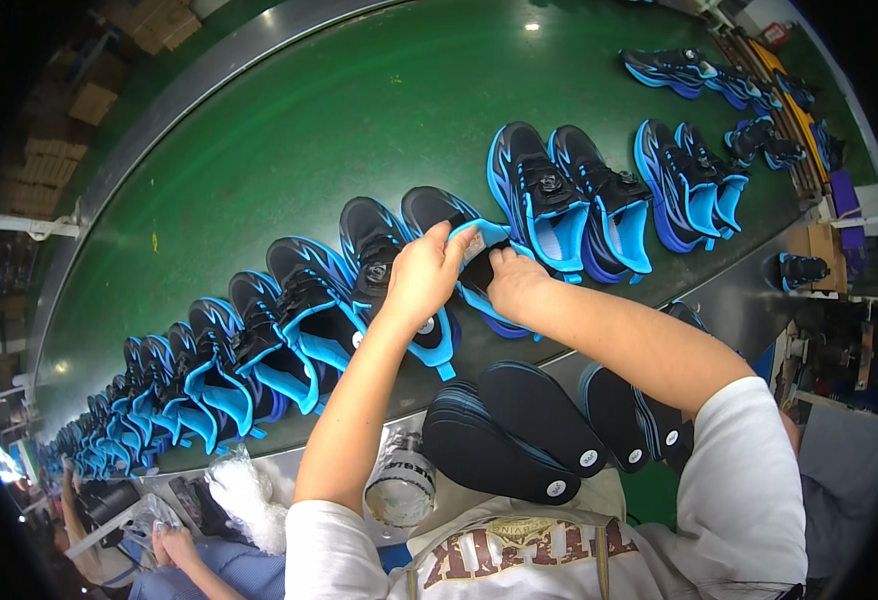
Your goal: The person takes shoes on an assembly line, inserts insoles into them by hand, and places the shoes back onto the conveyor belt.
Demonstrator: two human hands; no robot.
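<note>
A black sneaker (437, 205) with blue lining and sole lies on the green conveyor belt (359, 110), its heel toward me. My left hand (421, 275) is closed on the blue collar, the thumb pressed against the lining, holding the opening wide. Curled fingers of my right hand (519, 285) reach into that opening next to something dark; their tips are hidden, and I cannot make out what they grip. Beside it on the left stands another sneaker (364, 225) with a round dial on top. A sneaker (524, 160) on the right sits close to my right hand.
Stacks of black insoles (534, 410) with round white stickers lie at the near belt edge. Beside them are a roll of tape (401, 490) and a clear plastic bag (244, 490). Sneakers line the belt both ways. Another person's hand (174, 545) is at lower left.
</note>
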